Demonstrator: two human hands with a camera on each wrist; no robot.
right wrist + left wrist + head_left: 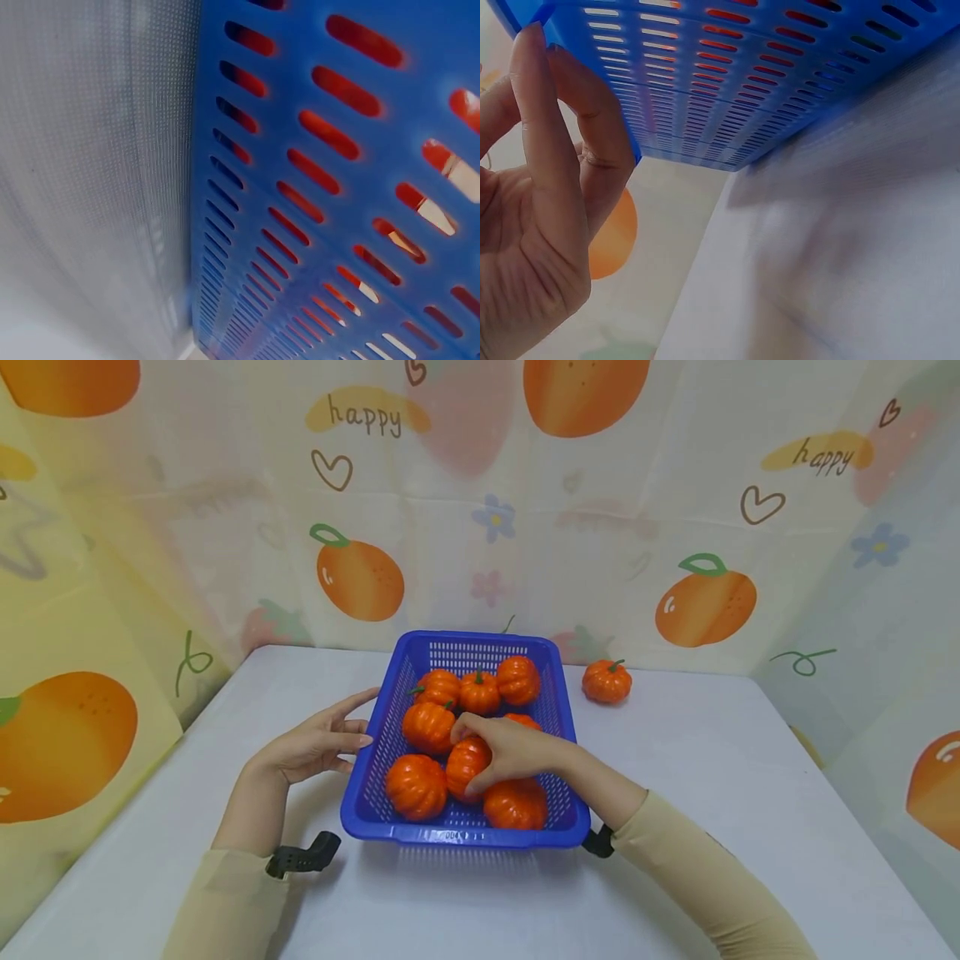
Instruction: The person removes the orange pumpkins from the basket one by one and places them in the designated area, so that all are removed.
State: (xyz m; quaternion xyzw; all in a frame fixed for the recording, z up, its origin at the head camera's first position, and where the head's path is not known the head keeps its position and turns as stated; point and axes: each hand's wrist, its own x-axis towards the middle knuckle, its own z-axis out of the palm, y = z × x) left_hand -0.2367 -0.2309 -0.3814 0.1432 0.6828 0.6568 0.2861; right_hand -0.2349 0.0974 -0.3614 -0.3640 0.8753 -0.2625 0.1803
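Observation:
A blue plastic basket point(465, 836) with slotted walls holds several small orange pumpkins, such as one at the front left point(416, 787). Inside it, my right hand point(517, 748) grips a pumpkin point(467, 768), thumb on its near side and fingers over the far side. My left hand point(318, 739) is at the basket's left rim, its fingertips touching the edge from outside. The left wrist view shows bent fingers point(547, 142) under the rim. In the right wrist view, the basket wall point(300, 187) hides my right hand, and orange shows through its slots.
One more pumpkin point(607, 682) with a green stem sits on the white table point(697, 760), right of the basket near the back edge. A fruit-printed curtain point(465, 527) hangs behind the table and along both sides.

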